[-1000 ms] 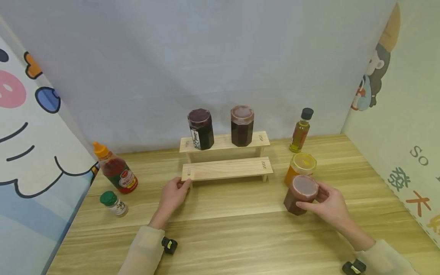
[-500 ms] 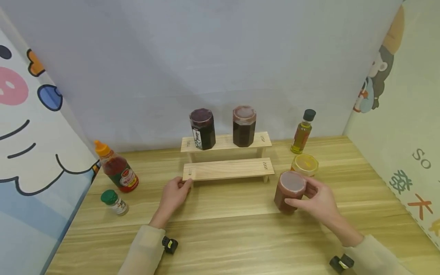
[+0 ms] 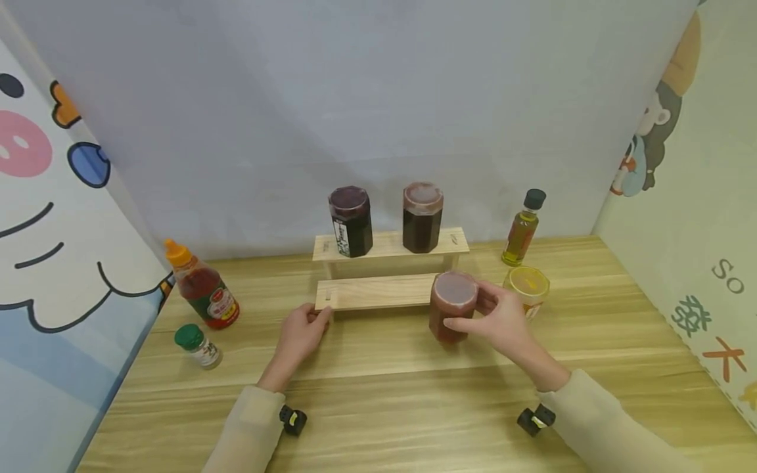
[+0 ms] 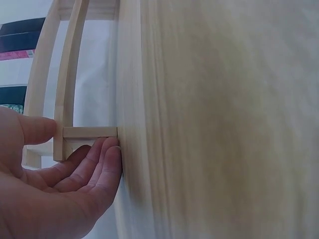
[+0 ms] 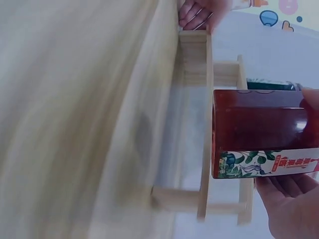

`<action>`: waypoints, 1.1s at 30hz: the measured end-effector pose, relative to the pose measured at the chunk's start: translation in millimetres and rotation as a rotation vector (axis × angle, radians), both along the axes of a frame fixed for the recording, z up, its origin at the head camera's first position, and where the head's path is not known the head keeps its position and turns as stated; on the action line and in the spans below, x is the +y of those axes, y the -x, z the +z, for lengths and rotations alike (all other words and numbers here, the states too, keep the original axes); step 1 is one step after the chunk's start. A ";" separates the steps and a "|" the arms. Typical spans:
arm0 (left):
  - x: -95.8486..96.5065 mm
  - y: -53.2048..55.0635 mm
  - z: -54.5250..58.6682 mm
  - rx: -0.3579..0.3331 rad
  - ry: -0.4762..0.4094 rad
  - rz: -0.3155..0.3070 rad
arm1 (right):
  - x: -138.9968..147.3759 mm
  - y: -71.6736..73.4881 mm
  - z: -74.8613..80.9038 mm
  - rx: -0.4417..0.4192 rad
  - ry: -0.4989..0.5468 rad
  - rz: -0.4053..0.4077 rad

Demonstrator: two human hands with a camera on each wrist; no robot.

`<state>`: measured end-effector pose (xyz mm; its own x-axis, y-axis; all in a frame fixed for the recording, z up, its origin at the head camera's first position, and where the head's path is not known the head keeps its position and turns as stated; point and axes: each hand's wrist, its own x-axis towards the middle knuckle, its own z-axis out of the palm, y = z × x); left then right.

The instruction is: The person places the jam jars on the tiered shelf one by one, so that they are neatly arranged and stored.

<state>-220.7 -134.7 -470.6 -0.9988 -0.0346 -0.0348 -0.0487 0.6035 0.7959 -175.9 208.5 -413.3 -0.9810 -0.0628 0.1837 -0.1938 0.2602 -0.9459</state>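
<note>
Taking the lower board (image 3: 372, 293) of the wooden rack (image 3: 329, 270) as the dial's centre, the dark red jar (image 3: 452, 307) hung clear of the desk (image 3: 378, 414) between 3 and 4 o'clock, roughly upright. The right hand (image 3: 501, 323) pinched it between thumb and fingers. At 8 o'clock the left hand (image 3: 299, 335) gripped the board's corner, thumb against the board and fingers curled by the leg beneath.

The likeliest trouble, it seemed, was the jar's base catching the board's front edge: in the right wrist view the base sat about level with the upper face, and whether it touched could not be told. A knock could have shoved or tipped the rack, toppling the purple-lidded jar (image 3: 352, 226) at 11 o'clock or the frosted-lidded jar (image 3: 422, 226) at 1 o'clock, both on the upper board (image 3: 387, 244). A slack left hand, or one lifting its corner, would have worsened that. The smooth glass might also have slid had the right hand's pinch loosened, and a release too near the board's end risked an overhanging base. The yellow-lidded jar (image 3: 528, 284) stood near the right hand at 3 o'clock, so a careless outward swing could have bumped it.
</note>
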 end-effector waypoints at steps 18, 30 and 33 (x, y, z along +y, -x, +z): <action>-1.9 -0.1 -0.7 0.017 0.009 -0.003 | -72.8 43.6 9.6 -0.020 0.038 0.020; -2.0 2.0 -2.0 0.016 -0.011 0.000 | -116.0 45.5 31.4 0.043 0.065 0.025; -1.6 2.0 -1.7 0.022 -0.015 0.003 | -122.7 55.3 18.4 0.062 0.064 0.006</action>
<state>-222.7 -136.3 -472.3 -0.9992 -0.0377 -0.0129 -0.0328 0.5916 0.8056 -231.2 85.8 -394.9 -0.9672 -0.0552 0.2479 -0.2540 0.1980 -0.9467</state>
